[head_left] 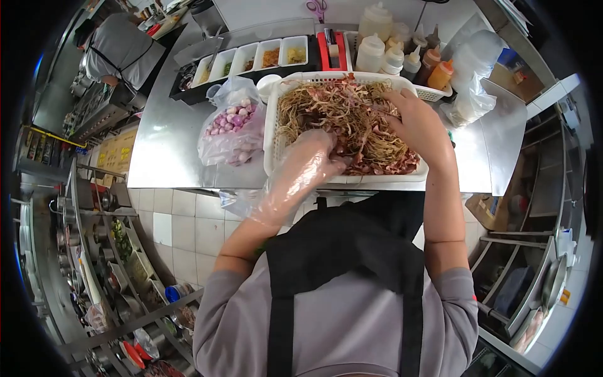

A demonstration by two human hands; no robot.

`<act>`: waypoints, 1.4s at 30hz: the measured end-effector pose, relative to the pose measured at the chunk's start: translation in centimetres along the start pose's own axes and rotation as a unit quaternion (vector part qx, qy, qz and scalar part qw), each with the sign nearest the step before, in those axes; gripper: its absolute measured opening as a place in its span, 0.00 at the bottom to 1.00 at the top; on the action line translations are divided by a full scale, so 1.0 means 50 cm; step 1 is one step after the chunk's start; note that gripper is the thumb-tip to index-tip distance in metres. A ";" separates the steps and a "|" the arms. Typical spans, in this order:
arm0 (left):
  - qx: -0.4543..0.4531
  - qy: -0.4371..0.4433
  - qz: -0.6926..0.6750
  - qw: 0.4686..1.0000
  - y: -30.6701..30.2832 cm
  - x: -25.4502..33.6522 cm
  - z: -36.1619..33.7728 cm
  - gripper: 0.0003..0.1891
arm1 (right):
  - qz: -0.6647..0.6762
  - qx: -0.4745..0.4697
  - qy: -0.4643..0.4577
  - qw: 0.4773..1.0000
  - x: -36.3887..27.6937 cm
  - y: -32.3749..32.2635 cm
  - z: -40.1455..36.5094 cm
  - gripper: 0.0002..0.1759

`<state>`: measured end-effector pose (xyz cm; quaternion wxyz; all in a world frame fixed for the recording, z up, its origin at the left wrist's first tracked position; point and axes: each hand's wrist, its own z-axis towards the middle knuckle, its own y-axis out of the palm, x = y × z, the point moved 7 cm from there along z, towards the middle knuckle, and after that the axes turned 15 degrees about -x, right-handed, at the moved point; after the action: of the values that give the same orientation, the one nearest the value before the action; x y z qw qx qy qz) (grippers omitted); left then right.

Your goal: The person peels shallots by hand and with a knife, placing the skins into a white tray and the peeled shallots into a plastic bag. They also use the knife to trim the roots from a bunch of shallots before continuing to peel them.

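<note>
A white basket [271, 135] on the steel table holds a heap of dry roots and reddish skins [352, 113]. My left hand [308, 160], in a clear plastic glove, reaches into the near left part of the heap; its fingertips are partly hidden among the skins. Bare, my right hand [411, 122] rests on the heap's right side with its fingers bent into the roots; what they hold, if anything, is hidden. Left of the basket, a clear plastic bag [242, 139] contains small peeled purple shallots [233, 119].
Behind the basket stand a black tray of white containers [270, 55], a red box [331, 53] and several squeeze bottles [370, 53]. A plastic bag [468, 94] lies right. A person [119, 50] bends over at the far left. Shelves [135, 270] flank the aisle.
</note>
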<state>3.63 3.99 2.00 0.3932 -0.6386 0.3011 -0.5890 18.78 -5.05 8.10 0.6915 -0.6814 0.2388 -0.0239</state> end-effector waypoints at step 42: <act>0.112 0.078 -0.677 0.724 -0.083 -0.100 0.093 0.25 | 0.146 0.070 -0.021 0.987 0.030 -0.220 0.045 0.25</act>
<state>7.27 11.02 3.01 -0.0658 -0.5762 -0.2496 -0.7755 24.12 -4.28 18.03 0.7386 -0.5891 0.3193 0.0748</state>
